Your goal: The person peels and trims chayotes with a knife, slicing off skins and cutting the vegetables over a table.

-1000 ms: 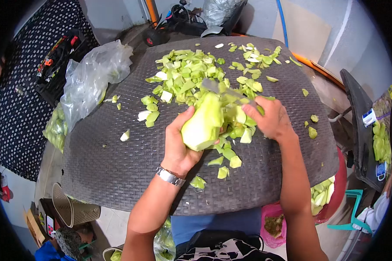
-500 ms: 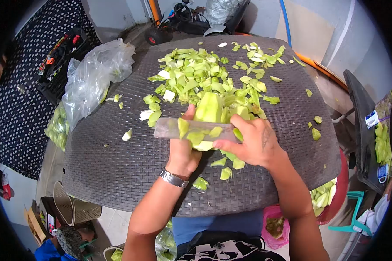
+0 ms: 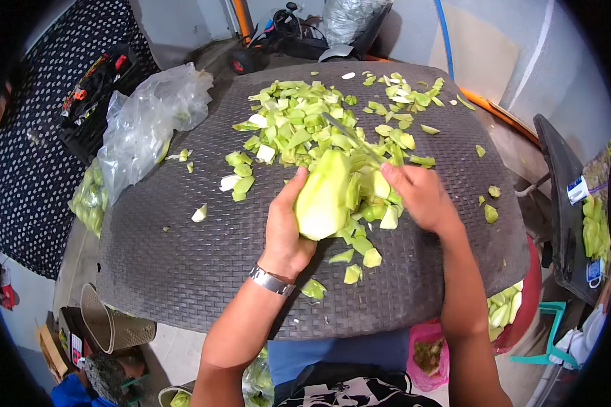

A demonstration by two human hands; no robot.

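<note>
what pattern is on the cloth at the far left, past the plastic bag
Small white marks on black; the cloth shows in the head view.

The knife (image 3: 353, 139) is blurred — its handle hidden in the right hand (image 3: 424, 197).

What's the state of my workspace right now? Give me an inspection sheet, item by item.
Surface: dark woven-pattern table, littered with green pieces.
Things in hand: pale green vegetable, largely peeled; knife, blade over the peelings.
Clutter: peelings heaped beyond the hands, scraps scattered around; clear plastic bag at the left edge.
Hands: left hand has its fingers around the vegetable; right hand grips the knife.
Cables: blue line by the far wall, cable or hose, cannot tell.
Surroundings: red tub with pale pieces, lower right; pink bag below the near edge.
</note>
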